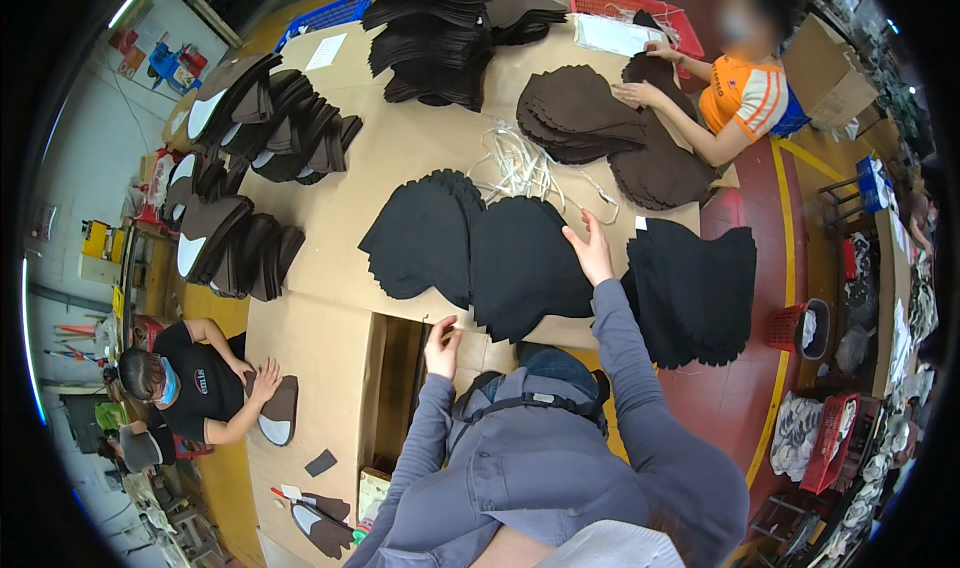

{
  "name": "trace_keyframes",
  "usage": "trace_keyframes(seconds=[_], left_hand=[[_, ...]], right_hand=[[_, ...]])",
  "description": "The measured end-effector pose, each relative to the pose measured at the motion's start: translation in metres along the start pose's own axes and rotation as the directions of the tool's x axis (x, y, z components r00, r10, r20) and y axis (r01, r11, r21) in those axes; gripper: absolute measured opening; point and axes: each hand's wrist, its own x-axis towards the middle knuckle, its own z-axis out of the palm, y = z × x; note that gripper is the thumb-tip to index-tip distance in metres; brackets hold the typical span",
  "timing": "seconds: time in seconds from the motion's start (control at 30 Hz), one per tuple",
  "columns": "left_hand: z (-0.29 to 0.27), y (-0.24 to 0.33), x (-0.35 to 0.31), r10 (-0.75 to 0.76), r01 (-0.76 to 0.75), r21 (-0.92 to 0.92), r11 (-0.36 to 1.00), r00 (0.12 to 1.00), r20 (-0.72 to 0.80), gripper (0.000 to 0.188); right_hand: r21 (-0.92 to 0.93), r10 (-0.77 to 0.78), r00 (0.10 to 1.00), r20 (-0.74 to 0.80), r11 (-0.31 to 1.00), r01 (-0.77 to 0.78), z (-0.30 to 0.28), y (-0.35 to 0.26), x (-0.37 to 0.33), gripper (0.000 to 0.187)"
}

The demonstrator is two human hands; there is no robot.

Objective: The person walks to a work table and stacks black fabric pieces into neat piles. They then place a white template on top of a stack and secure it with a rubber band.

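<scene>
"Both hands: what are they doing?"
"Neither grips anything that I can see. Left hand (443,348) is half curled; right hand (594,252) has its fingers spread. Whether its fingertips touch cloth, I can't tell."
"How far along does it look?"
"Black cloth already sits in three piles on the near side of the white cords (520,166). Edges aren't squared up, and I can't judge what else is left."
"Where's each pile?"
"Left pile (415,238) is left of the cords, right pile (692,293) well right, middle pile (525,268) directly nearside. Right hand is at the middle pile's right edge; left hand is apart, near the desk's (310,313) front edge."
</scene>
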Motion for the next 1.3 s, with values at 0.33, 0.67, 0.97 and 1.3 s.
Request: trace_keyframes(seconds=[0.33, 0.67, 0.97, 1.3], left_hand=[[0.051, 0.046, 0.075, 0.072, -0.089, 0.442, 0.893, 0.996, 0.057, 0.058], [0.037, 0.086, 0.1, 0.017, -0.15, 0.392, 0.908, 0.946, 0.323, 0.043], [0.002, 0.11, 0.155, 0.124, -0.382, 0.346, 0.857, 0.804, 0.581, 0.021], [-0.027, 0.059, 0.19, 0.285, -0.548, 0.788, 0.281, 0.831, 0.477, 0.064]], right_hand=[[-0.237, 0.242, 0.929, 0.279, 0.955, -0.177, 0.008, 0.024, -0.008, 0.076], [-0.397, -0.03, 0.998, 0.063, 0.916, 0.053, 0.001, -0.019, -0.026, 0.064], [-0.536, -0.651, 0.755, 0.079, 0.611, 0.583, 0.068, -0.04, -0.042, 0.062], [-0.513, -0.28, 0.933, 0.224, 0.78, 0.358, 0.103, -0.048, -0.064, 0.049]])
